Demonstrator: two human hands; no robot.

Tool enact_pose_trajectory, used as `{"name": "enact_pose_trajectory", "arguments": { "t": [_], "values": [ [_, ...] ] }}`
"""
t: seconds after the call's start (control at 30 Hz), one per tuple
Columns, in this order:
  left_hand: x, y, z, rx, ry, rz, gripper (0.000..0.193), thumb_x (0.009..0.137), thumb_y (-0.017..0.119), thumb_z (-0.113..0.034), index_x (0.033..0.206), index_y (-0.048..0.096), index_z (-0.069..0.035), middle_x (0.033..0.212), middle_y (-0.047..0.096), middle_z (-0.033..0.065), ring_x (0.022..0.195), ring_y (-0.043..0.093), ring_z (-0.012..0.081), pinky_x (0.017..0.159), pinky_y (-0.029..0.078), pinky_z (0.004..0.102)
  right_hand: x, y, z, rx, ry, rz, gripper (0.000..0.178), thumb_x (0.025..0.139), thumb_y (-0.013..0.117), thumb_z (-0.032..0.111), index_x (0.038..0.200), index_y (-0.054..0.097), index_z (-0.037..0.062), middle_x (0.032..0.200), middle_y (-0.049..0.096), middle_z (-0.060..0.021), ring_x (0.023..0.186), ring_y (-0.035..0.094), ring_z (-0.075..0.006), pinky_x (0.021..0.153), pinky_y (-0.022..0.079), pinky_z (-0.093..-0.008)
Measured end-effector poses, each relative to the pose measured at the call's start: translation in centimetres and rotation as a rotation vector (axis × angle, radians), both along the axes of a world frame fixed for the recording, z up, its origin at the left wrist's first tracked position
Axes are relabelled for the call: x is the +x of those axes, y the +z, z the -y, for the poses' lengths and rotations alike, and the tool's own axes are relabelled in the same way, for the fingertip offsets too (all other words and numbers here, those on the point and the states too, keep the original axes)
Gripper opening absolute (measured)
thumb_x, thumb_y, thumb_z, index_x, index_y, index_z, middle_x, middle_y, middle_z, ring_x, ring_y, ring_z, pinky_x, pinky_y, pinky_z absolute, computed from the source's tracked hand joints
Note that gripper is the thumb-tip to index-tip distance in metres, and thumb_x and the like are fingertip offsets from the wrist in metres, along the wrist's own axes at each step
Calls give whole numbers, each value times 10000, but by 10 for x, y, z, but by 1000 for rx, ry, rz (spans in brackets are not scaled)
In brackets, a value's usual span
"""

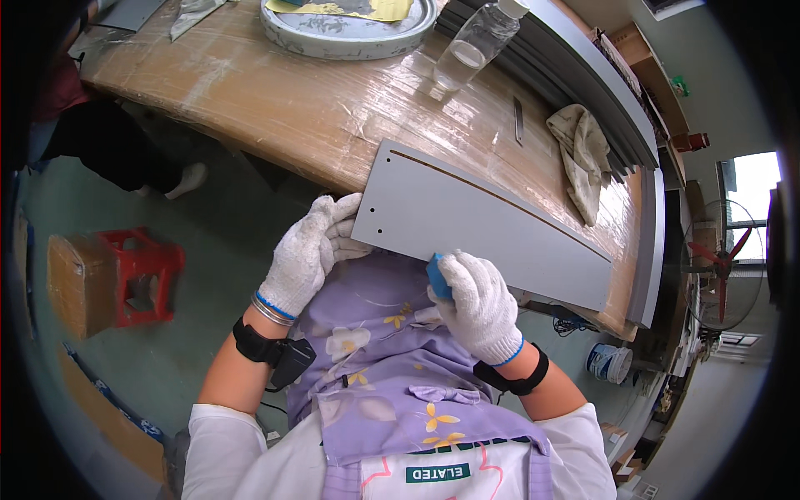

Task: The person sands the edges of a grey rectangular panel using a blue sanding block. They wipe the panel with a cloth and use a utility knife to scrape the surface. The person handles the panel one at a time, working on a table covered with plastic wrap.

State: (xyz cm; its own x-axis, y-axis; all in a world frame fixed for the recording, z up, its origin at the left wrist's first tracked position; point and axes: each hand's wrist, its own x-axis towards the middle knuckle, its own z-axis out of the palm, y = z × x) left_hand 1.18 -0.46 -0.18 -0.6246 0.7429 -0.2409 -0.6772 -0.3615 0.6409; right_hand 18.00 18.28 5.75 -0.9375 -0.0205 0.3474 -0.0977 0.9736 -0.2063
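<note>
A long grey panel lies slantwise across the table's near edge, with a narrow slot along its far side and several small holes at its left end. My left hand, in a white knit glove, holds the panel's left end; some fingertips are hidden at its edge. In my right hand, gloved the same way, is a small blue block, pinched against the panel's near edge. The glove covers part of the block.
On the wrapped table are a round grey lid, a clear bottle, a thin metal strip and a crumpled cloth. Grey panels line the right. A red stool and another person's leg are left.
</note>
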Motion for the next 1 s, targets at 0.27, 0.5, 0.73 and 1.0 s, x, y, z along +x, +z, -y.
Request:
{"name": "enact_pose_trajectory", "arguments": {
  "t": [0.27, 0.5, 0.73, 1.0],
  "values": [
    [-4, -5, 2, 56, -101, 13, 583, 1040, 352, -420, 1356, 448, 61, 1248, 588, 184, 1074, 619, 234, 934, 500, 376, -50, 7, 33, 32, 94, 48, 610, 681, 773, 145, 1230, 528, 46, 1133, 585, -162, 959, 602, -335, 834, 496, -406],
    [0, -8, 9, 45, -92, 65, 707, 1024, 283, -524, 1343, 448, 85, 1148, 633, 194, 1011, 636, 258, 932, 491, 389, -57, 11, 39, 100, 130, 86, 595, 671, 751, 127, 1222, 540, 50, 1141, 590, -151, 974, 602, -322, 834, 496, -407],
    [2, 6, 9, -106, -52, 16, 744, 1006, 297, -570, 1316, 493, 77, 1141, 637, 201, 996, 642, 255, 928, 493, 386, -79, 10, 55, 93, 180, 88, 610, 674, 767, 122, 1235, 534, 62, 1142, 594, -150, 969, 607, -332, 835, 499, -415],
    [1, 5, 12, -97, -65, 45, 792, 996, 246, -605, 1293, 509, 80, 1132, 643, 216, 975, 648, 292, 926, 495, 406, -23, 6, 14, 131, 146, 86, 684, 611, 770, 117, 1244, 524, 32, 1140, 589, -169, 957, 601, -339, 829, 489, -418]
  ]
}}
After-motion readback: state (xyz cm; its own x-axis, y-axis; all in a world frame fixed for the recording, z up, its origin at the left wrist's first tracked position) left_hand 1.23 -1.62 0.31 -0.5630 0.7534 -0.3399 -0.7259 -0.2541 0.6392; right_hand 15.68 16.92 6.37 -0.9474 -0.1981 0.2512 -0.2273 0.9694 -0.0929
